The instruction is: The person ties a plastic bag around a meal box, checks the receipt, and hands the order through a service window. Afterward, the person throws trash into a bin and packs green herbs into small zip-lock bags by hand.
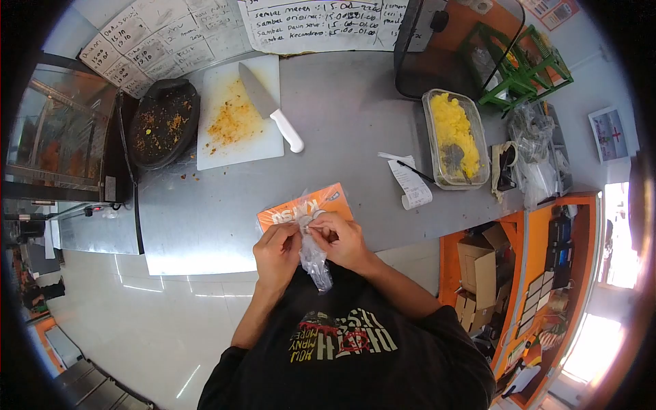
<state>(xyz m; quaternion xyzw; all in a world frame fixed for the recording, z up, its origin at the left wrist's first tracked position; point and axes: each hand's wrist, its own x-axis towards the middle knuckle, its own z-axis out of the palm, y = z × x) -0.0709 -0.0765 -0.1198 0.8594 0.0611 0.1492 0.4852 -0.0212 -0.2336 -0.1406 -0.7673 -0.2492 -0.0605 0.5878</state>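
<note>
An orange box [333, 199] with white lettering lies inside a clear plastic bag [315, 265] at the counter's front edge. The bag's gathered neck hangs down between my hands toward my shirt. My left hand [277, 254] pinches the twisted plastic from the left side. From the right, my right hand [341, 239] closes its thumb and fingers on the same bunched neck. The fingertips of both hands nearly meet there, and the fine detail of the plastic between them is too small to make out.
On the steel counter [335, 123] lie a white cutting board [263, 147] with crumbs, a knife [256, 89], a dark stone mortar [162, 123], a receipt [411, 186] with a pen, and a plastic tub [437, 179] of yellow food. Orange shelves [514, 273] stand right.
</note>
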